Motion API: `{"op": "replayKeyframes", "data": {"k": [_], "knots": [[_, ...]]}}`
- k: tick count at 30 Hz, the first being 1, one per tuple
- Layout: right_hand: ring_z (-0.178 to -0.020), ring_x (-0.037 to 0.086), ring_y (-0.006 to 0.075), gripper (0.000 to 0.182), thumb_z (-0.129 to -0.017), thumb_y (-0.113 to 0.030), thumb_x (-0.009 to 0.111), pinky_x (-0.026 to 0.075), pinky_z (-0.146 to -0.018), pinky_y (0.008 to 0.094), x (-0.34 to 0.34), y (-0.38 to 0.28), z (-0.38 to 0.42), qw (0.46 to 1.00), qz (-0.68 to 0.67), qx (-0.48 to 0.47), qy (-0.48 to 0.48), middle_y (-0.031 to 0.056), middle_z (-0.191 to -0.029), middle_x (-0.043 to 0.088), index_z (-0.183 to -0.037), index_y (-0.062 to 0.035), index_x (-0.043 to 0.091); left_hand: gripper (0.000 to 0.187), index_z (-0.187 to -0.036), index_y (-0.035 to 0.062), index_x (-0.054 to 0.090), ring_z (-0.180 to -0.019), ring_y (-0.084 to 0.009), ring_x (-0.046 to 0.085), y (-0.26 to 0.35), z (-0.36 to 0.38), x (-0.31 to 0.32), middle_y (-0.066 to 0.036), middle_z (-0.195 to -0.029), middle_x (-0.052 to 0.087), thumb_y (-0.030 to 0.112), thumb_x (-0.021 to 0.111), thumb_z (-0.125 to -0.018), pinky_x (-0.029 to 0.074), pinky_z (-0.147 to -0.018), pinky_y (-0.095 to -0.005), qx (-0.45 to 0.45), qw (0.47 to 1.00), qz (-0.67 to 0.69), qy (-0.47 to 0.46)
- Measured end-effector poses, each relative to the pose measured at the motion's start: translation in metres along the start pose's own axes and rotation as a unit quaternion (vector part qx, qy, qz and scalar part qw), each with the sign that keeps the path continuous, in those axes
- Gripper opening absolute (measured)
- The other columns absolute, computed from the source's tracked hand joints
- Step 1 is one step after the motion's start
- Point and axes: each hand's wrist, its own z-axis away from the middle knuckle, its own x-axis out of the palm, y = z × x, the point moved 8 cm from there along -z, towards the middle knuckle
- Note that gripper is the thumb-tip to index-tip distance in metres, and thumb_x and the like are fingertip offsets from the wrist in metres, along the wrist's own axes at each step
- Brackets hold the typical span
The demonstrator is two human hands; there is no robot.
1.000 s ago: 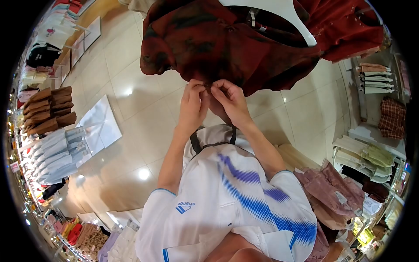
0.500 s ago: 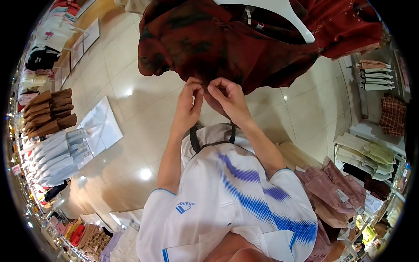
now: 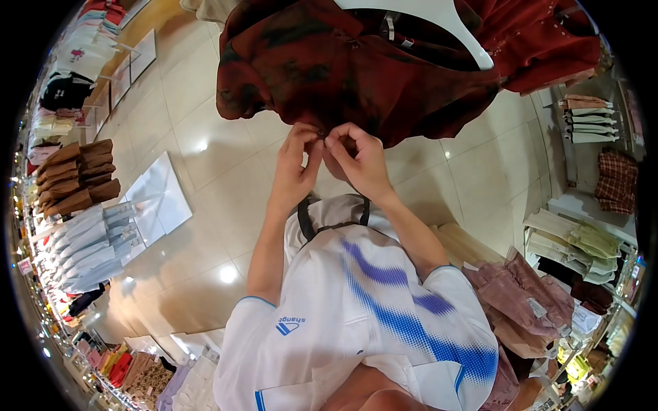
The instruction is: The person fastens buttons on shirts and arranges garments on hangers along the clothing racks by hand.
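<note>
A dark red blouse (image 3: 301,75) with blackish-green blotches hangs from a white hanger (image 3: 452,31) in front of me. At its front edge my left hand (image 3: 298,161) pinches the cloth between thumb and fingers. Close beside it, my right hand (image 3: 360,157) pinches the same spot, fingers curled and thumb pressed in. The fingertips of both hands nearly meet there. Between them a small dark detail shows, too small to name surely. The fabric below the fingers is partly hidden by my hands.
A plain red garment (image 3: 548,51) hangs behind the blouse on the right. Brown clothes (image 3: 79,175) and pale blue clothes (image 3: 92,236) hang on the left. Pink garments (image 3: 524,294) are close by my right elbow. Pale tiles (image 3: 226,178) cover the floor.
Both hands stay at the blouse's front edge, with only a slight shift of the fingertips. The blouse and hanger hardly move.
</note>
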Motion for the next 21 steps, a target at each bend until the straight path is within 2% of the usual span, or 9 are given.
{"op": "replayKeyframes", "data": {"k": [1,3,4,6,14,21], "knots": [[-0.066,0.048,-0.0004,0.009,-0.095,-0.009,0.061,0.039,-0.057,0.0168,0.001,-0.001,0.0,1.0,0.0,0.0,0.0,-0.0044,-0.072,0.058,-0.091,-0.0004,0.06,0.017,-0.101,-0.0022,0.049,-0.076,-0.0253,0.054,0.0,0.0,-0.002,-0.015,-0.095,0.054,-0.01,0.055,-0.087,0.047,-0.066,-0.0321,0.004,1.0,-0.023,0.009],[-0.067,0.058,0.0062,0.011,-0.089,-0.006,0.065,0.048,-0.062,0.0227,0.0,0.001,0.0,1.0,-0.003,0.016,0.01,0.0056,-0.073,0.063,-0.089,0.0041,0.062,0.017,-0.1,-0.0024,0.049,-0.075,-0.0259,0.054,0.001,0.001,-0.001,-0.015,-0.095,0.054,-0.011,0.054,-0.087,0.047,-0.066,-0.0322,0.0,0.999,-0.043,0.013],[-0.067,0.058,0.0062,0.011,-0.089,-0.006,0.065,0.048,-0.062,0.0227,0.0,0.003,0.0,1.0,-0.003,0.016,0.01,0.0056,-0.073,0.063,-0.089,0.0041,0.062,0.016,-0.099,-0.0027,0.049,-0.075,-0.0266,0.055,0.002,0.001,-0.001,-0.016,-0.095,0.054,-0.012,0.054,-0.086,0.047,-0.066,-0.0323,-0.004,0.998,-0.062,0.016],[-0.064,0.047,-0.0016,0.009,-0.095,-0.008,0.061,0.038,-0.055,0.0157,0.002,0.008,-0.002,1.0,-0.014,0.016,-0.01,-0.0058,-0.071,0.057,-0.09,-0.0007,0.06,0.016,-0.099,-0.0028,0.049,-0.075,-0.0269,0.054,0.002,0.001,-0.001,-0.016,-0.094,0.054,-0.012,0.053,-0.086,0.047,-0.065,-0.032,-0.002,0.998,-0.056,0.019],[-0.064,0.047,-0.0013,0.011,-0.096,-0.012,0.061,0.037,-0.055,0.016,0.0,0.011,-0.004,0.996,-0.052,0.066,-0.032,-0.0057,-0.073,0.057,-0.091,-0.0022,0.06,0.015,-0.098,-0.0032,0.048,-0.071,-0.026,0.054,-0.002,0.001,-0.003,-0.015,-0.091,0.054,-0.013,0.052,-0.087,0.046,-0.063,-0.0307,-0.008,0.999,-0.03,0.023],[-0.069,0.045,-0.0012,0.01,-0.096,-0.012,0.06,0.036,-0.059,0.0162,-0.002,0.012,-0.003,0.992,-0.075,0.089,-0.048,-0.0077,-0.077,0.055,-0.092,-0.0031,0.06,0.013,-0.096,-0.0027,0.048,-0.068,-0.0213,0.052,-0.006,0.001,-0.003,-0.013,-0.088,0.055,-0.011,0.053,-0.088,0.044,-0.062,-0.0289,-0.009,1.0,0.01,0.013]]}}
